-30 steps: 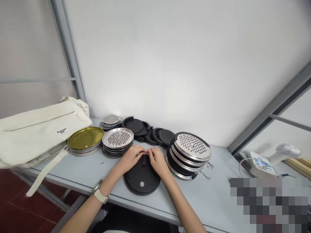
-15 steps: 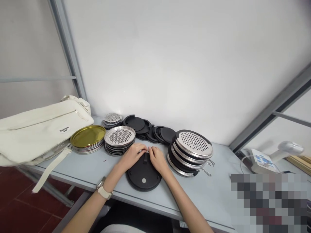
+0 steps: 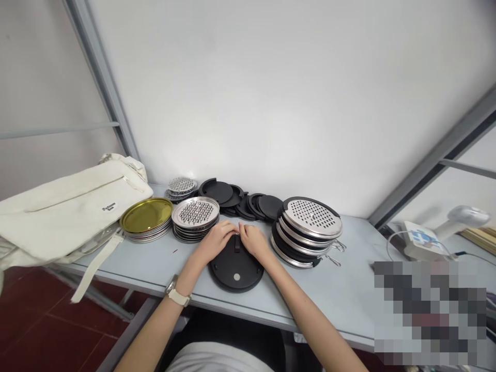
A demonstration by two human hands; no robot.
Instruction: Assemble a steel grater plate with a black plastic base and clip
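Observation:
A round black disc (image 3: 235, 268) with a pale round spot lies on the grey table (image 3: 329, 294) in front of me. My left hand (image 3: 217, 238) and my right hand (image 3: 252, 239) meet at its far edge, fingers closed around a small metal piece beside a short black tab; the fingers hide most of that piece. Behind my left hand stands a stack of silver perforated discs (image 3: 195, 212). To the right of my right hand is a taller stack of silver grater discs (image 3: 313, 217) with black rings and wire loops.
A gold-topped stack of discs (image 3: 146, 214) and a cream bag (image 3: 77, 206) are at the left. Loose black rings and discs (image 3: 217, 191) lie along the wall beside small grater discs (image 3: 182, 184). On the right are a white box (image 3: 420, 240) and a pixelated area.
The view has shifted slightly, so the table items appear a little higher and further right. Both hands remain at the disc's far edge, with the fingers slightly changed in position.

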